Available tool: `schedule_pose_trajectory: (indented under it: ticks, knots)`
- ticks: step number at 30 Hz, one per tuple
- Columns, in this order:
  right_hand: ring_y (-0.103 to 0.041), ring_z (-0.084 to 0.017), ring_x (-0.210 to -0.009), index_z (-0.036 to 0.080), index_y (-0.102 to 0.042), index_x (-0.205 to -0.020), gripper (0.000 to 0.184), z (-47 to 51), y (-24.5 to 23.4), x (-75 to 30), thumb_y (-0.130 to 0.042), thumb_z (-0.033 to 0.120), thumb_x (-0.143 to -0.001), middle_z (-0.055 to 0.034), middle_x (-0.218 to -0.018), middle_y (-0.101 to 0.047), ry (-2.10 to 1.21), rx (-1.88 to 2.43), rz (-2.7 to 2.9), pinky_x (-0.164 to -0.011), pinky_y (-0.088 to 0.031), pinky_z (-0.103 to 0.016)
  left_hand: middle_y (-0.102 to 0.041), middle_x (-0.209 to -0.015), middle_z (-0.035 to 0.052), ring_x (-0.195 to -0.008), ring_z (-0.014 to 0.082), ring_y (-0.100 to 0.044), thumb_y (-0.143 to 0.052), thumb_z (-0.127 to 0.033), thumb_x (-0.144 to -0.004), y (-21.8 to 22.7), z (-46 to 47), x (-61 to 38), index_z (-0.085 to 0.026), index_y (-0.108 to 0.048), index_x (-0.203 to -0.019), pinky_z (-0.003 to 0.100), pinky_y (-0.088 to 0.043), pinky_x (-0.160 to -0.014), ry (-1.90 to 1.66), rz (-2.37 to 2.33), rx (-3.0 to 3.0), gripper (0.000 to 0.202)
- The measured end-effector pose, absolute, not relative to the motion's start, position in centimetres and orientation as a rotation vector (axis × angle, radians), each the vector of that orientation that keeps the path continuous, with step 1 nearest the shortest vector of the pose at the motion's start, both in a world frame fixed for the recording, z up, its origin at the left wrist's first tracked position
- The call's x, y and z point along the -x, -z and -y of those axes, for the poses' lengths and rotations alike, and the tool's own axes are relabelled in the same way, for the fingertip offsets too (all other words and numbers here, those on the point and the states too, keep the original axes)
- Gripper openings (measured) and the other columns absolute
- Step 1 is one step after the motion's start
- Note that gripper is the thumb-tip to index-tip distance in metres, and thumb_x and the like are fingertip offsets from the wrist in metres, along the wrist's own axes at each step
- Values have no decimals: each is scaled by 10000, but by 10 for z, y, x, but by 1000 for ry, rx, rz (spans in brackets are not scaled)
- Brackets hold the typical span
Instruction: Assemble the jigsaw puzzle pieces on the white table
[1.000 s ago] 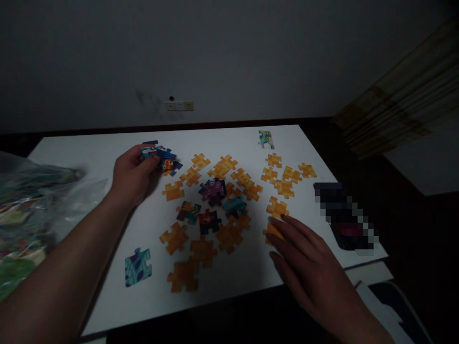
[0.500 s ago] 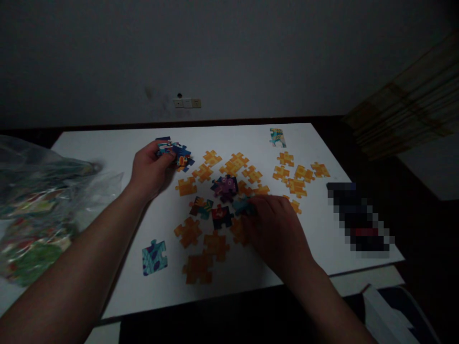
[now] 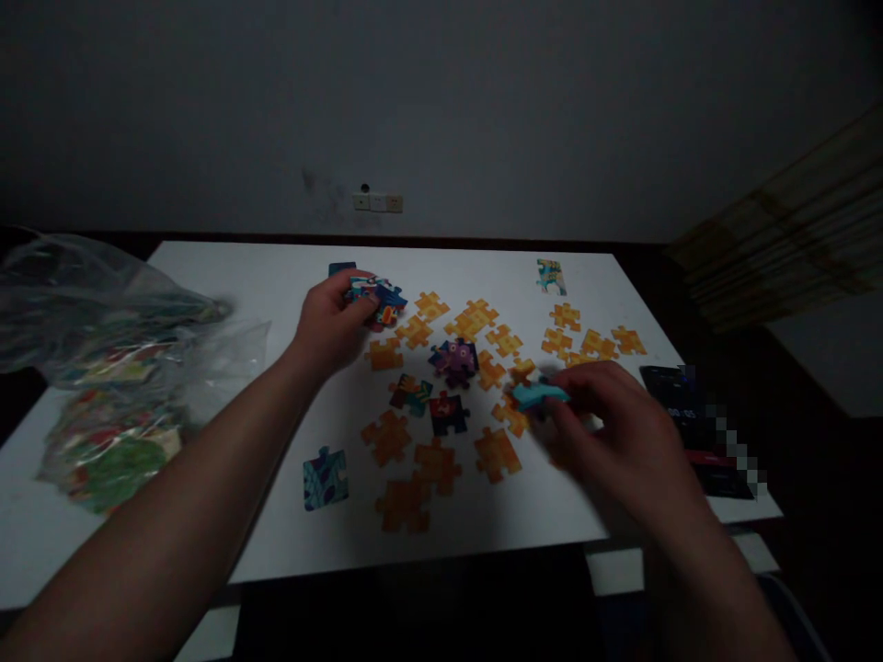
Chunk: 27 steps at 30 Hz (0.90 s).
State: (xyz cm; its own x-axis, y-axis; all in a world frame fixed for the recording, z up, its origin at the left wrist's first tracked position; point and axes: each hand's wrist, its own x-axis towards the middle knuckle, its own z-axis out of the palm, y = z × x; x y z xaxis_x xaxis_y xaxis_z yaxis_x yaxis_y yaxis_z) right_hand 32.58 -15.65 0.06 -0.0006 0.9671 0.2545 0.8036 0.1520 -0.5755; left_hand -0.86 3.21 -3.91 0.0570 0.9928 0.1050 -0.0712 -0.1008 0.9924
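My left hand is closed around several dark blue jigsaw puzzle pieces at the back left of the table. Between the thumb and fingers of my right hand is a light blue puzzle piece, lifted over the right of the scattered pieces. A purple piece with eyes lies in the middle. In front of it are a dark piece with red and a teal and orange piece. Orange pieces surround them. A blue patterned piece lies apart at the front left.
Clear plastic bags with colourful contents lie on the left of the white table. A teal and yellow piece lies at the back right. A dark, partly pixelated object rests near the right edge.
My right hand has picked up the light blue piece and moved right with it, uncovering orange pieces. My left hand still holds its pieces. The whole view has shifted slightly.
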Motion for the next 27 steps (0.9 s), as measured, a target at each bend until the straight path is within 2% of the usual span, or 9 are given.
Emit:
schedule_pose_trajectory:
  ticks: [2, 5, 8, 10, 12, 15, 21, 23, 27]
  knots:
    - [-760, -326, -1009, 244, -796, -1221, 230, 139, -7, -330, -654, 374, -1096, -124, -1163, -799, -341, 1753, 2017, -865, -616, -491, -814, -854, 31, -634, 197, -768, -896, -332, -774, 39, -27, 9, -199, -743, -1045, 285, -620, -558, -1149, -1037, -1299, 339]
    - [-719, -413, -1189, 217, -818, -1261, 276, 107, -14, -316, -656, 365, -1092, -153, -1209, -826, -240, 1688, 2346, -1065, -562, -632, -814, -842, 30, -603, 183, -741, -884, -349, -801, 41, -23, 11, -196, -753, -1059, 269, -593, -532, -990, -1034, -1431, 327]
    - [-689, -380, -1317, 201, -752, -1454, 375, 76, -12, -288, -624, 252, -1105, -161, -1403, -790, -357, 1445, 2518, -1152, -544, -586, -843, -907, 56, -699, 219, -798, -861, -360, -843, 41, -22, 14, -195, -757, -1083, 288, -625, -585, -949, -1045, -1513, 311]
    - [-700, -350, -1325, 219, -736, -1474, 405, 62, -7, -273, -630, 192, -1084, -152, -1447, -776, -464, 1323, 2570, -1154, -553, -541, -851, -920, 67, -717, 236, -820, -843, -366, -867, 39, -22, 15, -196, -741, -1100, 300, -637, -591, -957, -1044, -1494, 306]
    - [-726, -331, -1274, 252, -761, -1406, 361, 53, -3, -267, -652, 189, -1068, -128, -1376, -804, -527, 1293, 2565, -1117, -571, -513, -846, -880, 60, -676, 243, -821, -824, -368, -884, 37, -22, 15, -203, -711, -1122, 307, -635, -555, -953, -1035, -1447, 311]
    - [-772, -299, -1165, 273, -779, -1343, 298, 50, -3, -277, -641, 237, -1081, -97, -1266, -840, -585, 1338, 2460, -1026, -602, -461, -833, -818, 46, -627, 252, -816, -795, -349, -891, 36, -23, 13, -215, -664, -1136, 320, -636, -517, -967, -1025, -1393, 308]
    - [-804, -267, -893, 243, -787, -1340, 329, 44, -12, -318, -585, 367, -1112, -100, -1125, -873, -568, 1580, 2241, -801, -621, -406, -842, -845, 55, -647, 250, -824, -766, -305, -882, 35, -24, 9, -213, -646, -1109, 307, -619, -506, -1031, -1033, -1372, 273]
    - [-809, -293, -954, 239, -781, -1370, 357, 40, -10, -327, -576, 381, -1114, -115, -1159, -865, -484, 1630, 2216, -853, -628, -439, -846, -864, 59, -660, 251, -828, -779, -307, -874, 35, -23, 8, -210, -652, -1105, 304, -616, -508, -1043, -1035, -1362, 281]
    - [-763, -392, -1151, 182, -816, -1332, 392, 35, -1, -329, -567, 372, -1095, -204, -1277, -814, -198, 1643, 2310, -1022, -601, -581, -834, -862, 59, -658, 252, -824, -820, -325, -859, 36, -22, 7, -216, -677, -1092, 310, -620, -511, -1056, -1049, -1328, 294]
